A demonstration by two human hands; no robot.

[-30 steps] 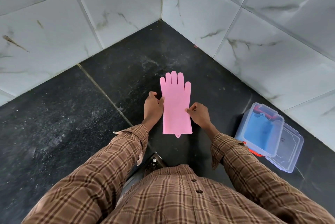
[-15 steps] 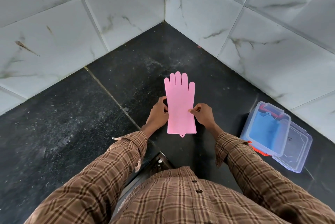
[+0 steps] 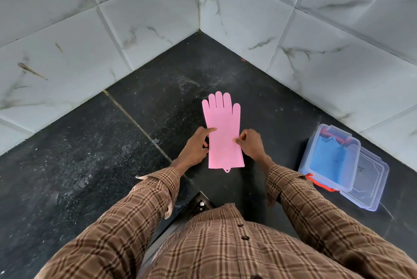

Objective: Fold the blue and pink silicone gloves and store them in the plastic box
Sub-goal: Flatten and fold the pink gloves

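Pink glove point(image 3: 223, 134) lies flat on the bench point(image 3: 90, 154), likely soft, light and floppy; left hand point(image 3: 195, 148) and right hand point(image 3: 250, 143) pinch its mid-edges, fingers curled, good fold points.

One view only — a wide-angle camera worn on the person's head, looking forward and steeply down over the plaid shirt front point(image 3: 225, 251) to the dark countertop point(image 3: 90, 166). It faces the tiled wall corner point(image 3: 199, 8), close above both forearms — edges bend outward.
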